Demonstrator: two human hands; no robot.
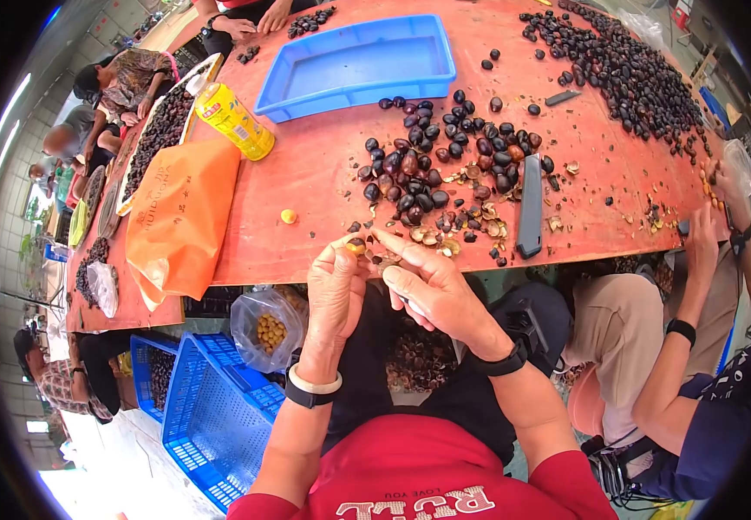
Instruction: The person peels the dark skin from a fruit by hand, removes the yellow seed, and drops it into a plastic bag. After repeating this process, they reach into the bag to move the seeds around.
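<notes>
At the table's front edge, my left hand (338, 290) pinches a small dark nut (356, 245) with yellow flesh showing on part of it. My right hand (434, 290) is close beside it, index finger reaching to the nut and the other fingers curled in. A small pale bit shows below the right thumb; what that hand grips is mostly hidden. A pile of dark shiny nuts (410, 165) lies just beyond my hands, with broken shell pieces (436, 241) on its near side. One peeled yellow kernel (289, 216) rests on the table to the left.
A grey bar-shaped object (530, 208) lies right of the pile. Behind are a blue tray (354, 61) and a larger nut heap (636, 78). Leftward are a yellow bottle (235, 121), an orange bag (180, 221) and blue crates (211, 425). A co-worker's hands (709, 230) work at right.
</notes>
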